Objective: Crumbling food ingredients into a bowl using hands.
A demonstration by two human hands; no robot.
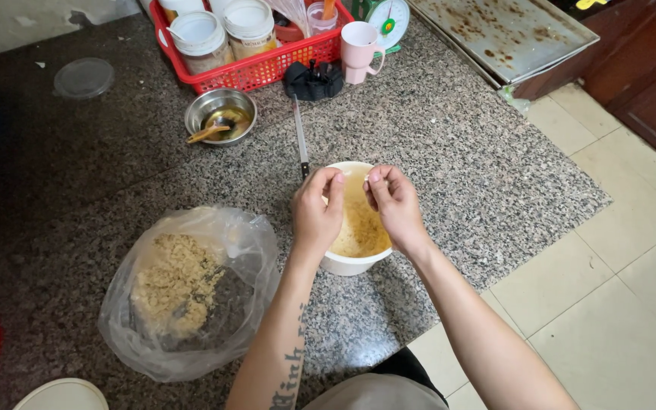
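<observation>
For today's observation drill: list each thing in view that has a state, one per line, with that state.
White bowl: upright, holds yellowish mix.
Left hand: over bowl, fingertips pinched.
Right hand: over bowl, fingertips pinched.
Plastic bag: open, holds crumbly mix.
Steel bowl: upright, spoon inside.
Pink cup: upright.
Jars: lids on.

White bowl of yellow crumbly mixture on the tabletop

The round white bowl (352, 262) stands upright on the speckled granite tabletop (449, 152), near its front edge. It holds a pale yellow, grainy mixture (358, 228) that lies against the inner wall and the bottom.
</observation>
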